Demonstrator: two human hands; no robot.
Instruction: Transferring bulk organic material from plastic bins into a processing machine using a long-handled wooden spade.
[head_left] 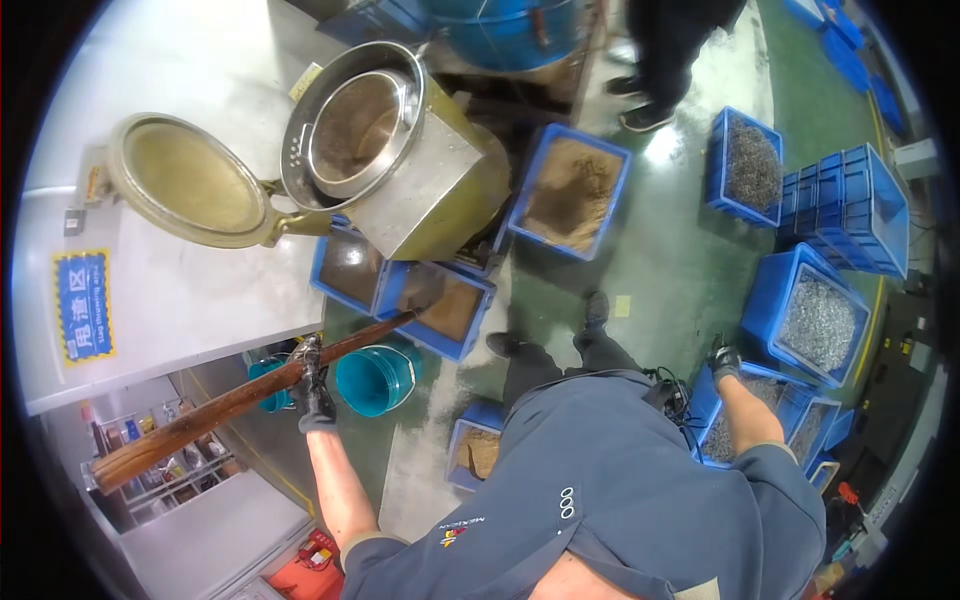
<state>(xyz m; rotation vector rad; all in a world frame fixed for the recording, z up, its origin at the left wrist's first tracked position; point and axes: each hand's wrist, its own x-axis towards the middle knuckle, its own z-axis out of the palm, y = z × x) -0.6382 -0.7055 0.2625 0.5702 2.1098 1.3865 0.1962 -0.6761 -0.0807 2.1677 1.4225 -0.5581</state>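
Head view: shovel (240, 400) with round wooden shaft, left of frame, blade over rectangular plastic bin (438, 346).
Left hand (312, 376): fingers wrapped around shaft. Right hand (724, 360): finger spread cannot be determined.

On your far left, a blue sign (84, 308) edged in yellow stands on the white panel (210, 295); it carries 2 lines of white lettering; your grey-blue shirt (640, 440) bears white print (567, 503) and a small lettered emblem (455, 538).
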